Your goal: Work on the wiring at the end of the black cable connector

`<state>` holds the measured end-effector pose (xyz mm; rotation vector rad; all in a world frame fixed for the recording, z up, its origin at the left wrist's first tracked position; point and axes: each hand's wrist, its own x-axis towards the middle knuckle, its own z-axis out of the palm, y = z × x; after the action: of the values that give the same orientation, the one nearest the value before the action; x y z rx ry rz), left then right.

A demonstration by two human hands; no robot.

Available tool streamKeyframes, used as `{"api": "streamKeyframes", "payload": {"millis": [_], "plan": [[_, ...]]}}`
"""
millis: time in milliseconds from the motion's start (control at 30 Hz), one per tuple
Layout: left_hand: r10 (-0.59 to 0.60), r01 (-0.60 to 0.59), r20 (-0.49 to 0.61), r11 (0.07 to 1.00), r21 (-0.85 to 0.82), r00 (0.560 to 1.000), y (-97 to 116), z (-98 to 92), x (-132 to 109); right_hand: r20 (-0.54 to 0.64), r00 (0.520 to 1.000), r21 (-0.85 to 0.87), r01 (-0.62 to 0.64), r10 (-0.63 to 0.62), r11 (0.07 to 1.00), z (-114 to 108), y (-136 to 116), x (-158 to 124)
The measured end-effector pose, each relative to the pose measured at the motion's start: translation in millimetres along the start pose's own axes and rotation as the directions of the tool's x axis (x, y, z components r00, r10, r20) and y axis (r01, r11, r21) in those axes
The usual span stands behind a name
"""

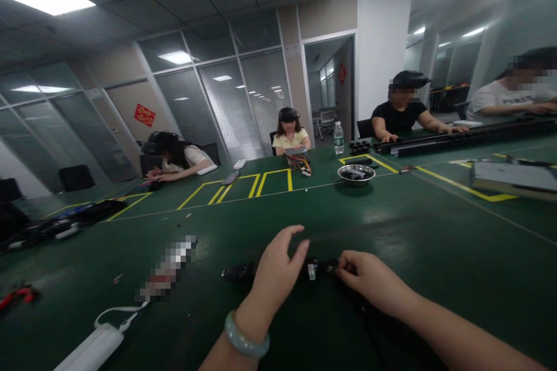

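A black cylindrical device (311,268) with a small white label lies on the green table in front of me. My left hand (274,272), with a pale bangle at the wrist, is over its middle, thumb and index finger apart; the other fingers are hidden. At the device's thin right end, my right hand (369,278) is closed, thumb and fingertips pinched together on that dark end. What exactly sits between the fingertips is too small and dark to see. A dark cable seems to run toward me below my right hand.
A metal bowl (355,175) of dark parts stands beyond my hands, near a water bottle (339,139). At left lie a white power bank (93,351) with a strap and a red cable (20,297). Several people sit around the green table (418,232), which carries yellow tape markings.
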<state>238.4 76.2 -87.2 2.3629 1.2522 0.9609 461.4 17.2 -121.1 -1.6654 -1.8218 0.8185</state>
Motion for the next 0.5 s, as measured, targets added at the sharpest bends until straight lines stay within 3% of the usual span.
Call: {"api": "streamKeyframes", "payload": {"millis": [100, 167, 300, 400, 500], "plan": [[-0.198, 0.206, -0.097, 0.975, 0.086, 0.975, -42, -19.8, 17, 0.004, 1.000, -0.014, -0.008, 0.008, 1.000, -2, -3, -1], [-0.333, 0.385, -0.231, 0.892, 0.236, 0.914, -77, -37.8, 23, 0.005, 1.000, -0.020, -0.018, 0.019, 1.000, -3, -5, -2], [-0.488, 0.635, -0.431, 0.700, 0.327, 0.759, -137, -80.7, 11, 0.028, 0.998, 0.001, -0.049, 0.049, 0.999, -7, -11, -5], [-0.566, 0.737, -0.476, 0.572, 0.360, 0.673, -169, -106.7, -10, 0.009, 0.999, -0.001, -0.047, 0.047, 0.999, -7, -10, -5], [-0.620, 0.770, -0.457, 0.503, 0.392, 0.638, -190, -118.7, -24, 0.000, 1.000, 0.012, -0.028, 0.028, 1.000, -5, -7, -3]]}}
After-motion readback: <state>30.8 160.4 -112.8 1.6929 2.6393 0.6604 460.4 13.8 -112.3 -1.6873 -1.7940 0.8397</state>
